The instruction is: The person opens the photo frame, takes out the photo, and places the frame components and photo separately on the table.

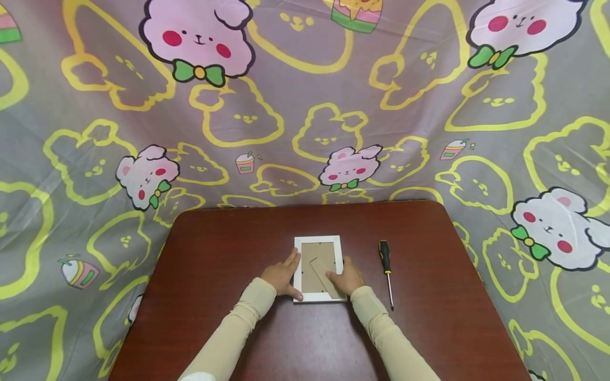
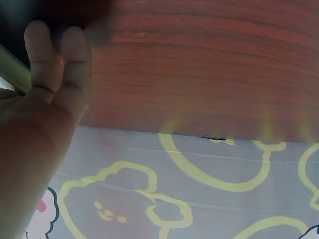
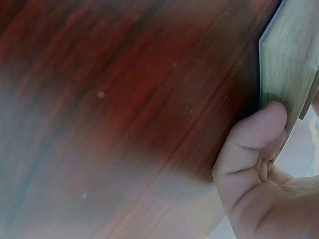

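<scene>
A white picture frame (image 1: 316,297) lies back side up in the middle of the table, its brown backing board (image 1: 311,280) facing me. A slanted stand leg (image 1: 322,277) crosses the board. Along the frame's left edge, my left hand (image 1: 280,278) rests with fingers extended and the thumb at the lower left corner. On the opposite side my right hand (image 1: 351,277) grips the frame, thumb over the board beside the stand leg. The right wrist view shows the curled fingers (image 3: 254,130) of that hand against the frame's side wall (image 3: 286,74).
To the right of the frame lies a screwdriver (image 1: 387,275) with a black and yellow handle, its tip toward me. The reddish-brown table (image 1: 214,238) is bordered by a patterned cloth (image 1: 305,100) hanging behind and at both sides.
</scene>
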`<state>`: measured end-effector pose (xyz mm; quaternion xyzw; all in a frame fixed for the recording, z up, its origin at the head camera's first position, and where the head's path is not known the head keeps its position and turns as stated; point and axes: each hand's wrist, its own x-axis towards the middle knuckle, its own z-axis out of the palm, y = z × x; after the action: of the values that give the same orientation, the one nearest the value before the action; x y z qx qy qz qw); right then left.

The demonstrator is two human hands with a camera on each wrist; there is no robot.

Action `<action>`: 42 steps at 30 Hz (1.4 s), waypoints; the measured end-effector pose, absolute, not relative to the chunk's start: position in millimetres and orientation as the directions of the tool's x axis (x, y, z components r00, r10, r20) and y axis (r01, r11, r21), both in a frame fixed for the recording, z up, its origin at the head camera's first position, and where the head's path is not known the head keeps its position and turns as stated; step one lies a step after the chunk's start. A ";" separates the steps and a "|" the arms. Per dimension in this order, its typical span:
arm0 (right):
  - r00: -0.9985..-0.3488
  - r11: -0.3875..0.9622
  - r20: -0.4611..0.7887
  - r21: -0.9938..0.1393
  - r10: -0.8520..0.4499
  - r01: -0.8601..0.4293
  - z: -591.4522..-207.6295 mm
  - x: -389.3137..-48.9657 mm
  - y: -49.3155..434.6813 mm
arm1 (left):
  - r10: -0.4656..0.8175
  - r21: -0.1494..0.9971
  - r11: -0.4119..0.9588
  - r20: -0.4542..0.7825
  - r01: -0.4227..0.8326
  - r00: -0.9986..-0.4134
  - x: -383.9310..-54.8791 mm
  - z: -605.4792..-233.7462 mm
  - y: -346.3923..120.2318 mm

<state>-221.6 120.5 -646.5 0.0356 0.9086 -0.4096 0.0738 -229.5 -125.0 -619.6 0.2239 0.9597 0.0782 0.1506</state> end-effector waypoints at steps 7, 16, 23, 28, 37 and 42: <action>-0.984 0.675 -0.172 -0.732 -0.048 0.095 -643.7 -226.0 121.1 | 0.430 0.177 0.902 -0.270 0.395 -0.861 -229.6 -614.8 -126.5; -0.991 0.759 -0.130 -0.649 -0.039 0.055 -612.7 -257.1 169.9 | 0.403 0.148 0.915 -0.300 0.376 -0.864 -233.7 -612.9 -116.8; -1.000 0.885 -0.028 -0.465 0.012 0.024 -600.7 -290.5 232.0 | 0.381 0.107 0.924 -0.318 0.367 -0.868 -234.6 -613.6 -115.7; -0.989 0.905 -0.145 -0.418 0.020 0.080 -611.6 -299.5 258.3 | 0.386 0.088 0.922 -0.310 0.378 -0.869 -231.4 -614.9 -116.2; -0.983 0.892 -0.180 -0.447 -0.023 0.061 -646.4 -304.3 254.3 | 0.369 0.104 0.929 -0.332 0.355 -0.868 -228.7 -607.8 -115.1; -0.990 0.904 -0.124 -0.428 -0.066 -0.007 -647.8 -303.8 248.0 | 0.369 0.113 0.929 -0.328 0.352 -0.870 -228.9 -605.6 -116.1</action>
<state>-303.8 248.0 -647.8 -0.0188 0.9732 -0.2187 0.0679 -228.9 -116.1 -605.6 0.1865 0.9665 0.0247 0.1744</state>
